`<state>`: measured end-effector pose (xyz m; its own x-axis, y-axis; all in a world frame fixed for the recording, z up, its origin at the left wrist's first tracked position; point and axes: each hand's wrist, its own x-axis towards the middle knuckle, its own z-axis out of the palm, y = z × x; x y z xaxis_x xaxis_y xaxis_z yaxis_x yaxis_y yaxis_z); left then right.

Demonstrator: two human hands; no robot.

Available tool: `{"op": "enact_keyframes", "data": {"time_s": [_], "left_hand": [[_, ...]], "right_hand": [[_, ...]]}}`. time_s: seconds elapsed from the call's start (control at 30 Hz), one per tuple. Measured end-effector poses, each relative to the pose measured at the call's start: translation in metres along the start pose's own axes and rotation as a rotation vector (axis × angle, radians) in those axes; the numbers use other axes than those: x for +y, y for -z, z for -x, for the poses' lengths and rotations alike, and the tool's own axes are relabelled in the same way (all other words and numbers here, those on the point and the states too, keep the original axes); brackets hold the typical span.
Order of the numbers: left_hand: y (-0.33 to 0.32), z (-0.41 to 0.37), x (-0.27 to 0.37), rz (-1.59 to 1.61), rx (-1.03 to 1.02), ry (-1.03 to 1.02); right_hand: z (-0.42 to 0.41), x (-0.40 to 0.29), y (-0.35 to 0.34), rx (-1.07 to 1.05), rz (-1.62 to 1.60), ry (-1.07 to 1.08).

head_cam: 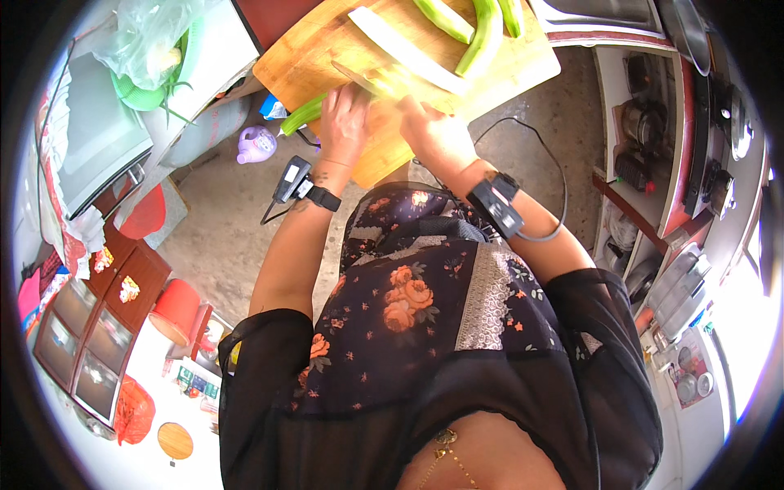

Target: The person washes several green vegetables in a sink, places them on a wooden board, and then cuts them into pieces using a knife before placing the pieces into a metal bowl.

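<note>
On a wooden cutting board [288, 67], my left hand [346, 122] closes over a green gourd [304, 115], whose uncut end sticks out past the board's left edge. My right hand [438, 135] grips a knife [352, 75]; its handle is hidden in my fingers and the blade points up and left, just beyond my left fingertips. Glare and blur hide where blade and gourd meet. A long, pale, peeled-looking piece [401, 46] lies across the board farther out. Beyond it rest several green gourds [484, 40] with light stripes.
Left of the board stand a purple jug [256, 144] on the floor and a green basket [138, 92] with a plastic bag. A metal sink [600, 15] borders the board at upper right. From my right wrist device [496, 205] a black cable [551, 153] loops beside the board.
</note>
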<state>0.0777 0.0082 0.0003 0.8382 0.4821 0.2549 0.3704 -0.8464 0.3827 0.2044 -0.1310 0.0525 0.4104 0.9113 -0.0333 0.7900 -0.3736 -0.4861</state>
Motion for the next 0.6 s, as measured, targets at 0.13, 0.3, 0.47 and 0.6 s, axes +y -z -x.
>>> {"op": "enact_keyframes", "data": {"time_s": [0.13,0.3,0.47,0.6], "left_hand": [[0.002,0.001,0.000,0.029,0.005,0.005],[0.005,0.001,-0.004,0.002,-0.067,-0.022],[0.012,-0.002,0.005,-0.032,0.006,0.024],[0.012,0.002,0.001,-0.021,0.002,0.007]], "right_hand": [[0.004,-0.003,0.003,-0.109,-0.011,-0.065],[-0.017,0.008,-0.020,-0.071,-0.022,-0.046],[-0.010,0.003,0.002,-0.025,-0.081,-0.013],[-0.007,-0.002,0.002,-0.156,-0.023,-0.066]]}}
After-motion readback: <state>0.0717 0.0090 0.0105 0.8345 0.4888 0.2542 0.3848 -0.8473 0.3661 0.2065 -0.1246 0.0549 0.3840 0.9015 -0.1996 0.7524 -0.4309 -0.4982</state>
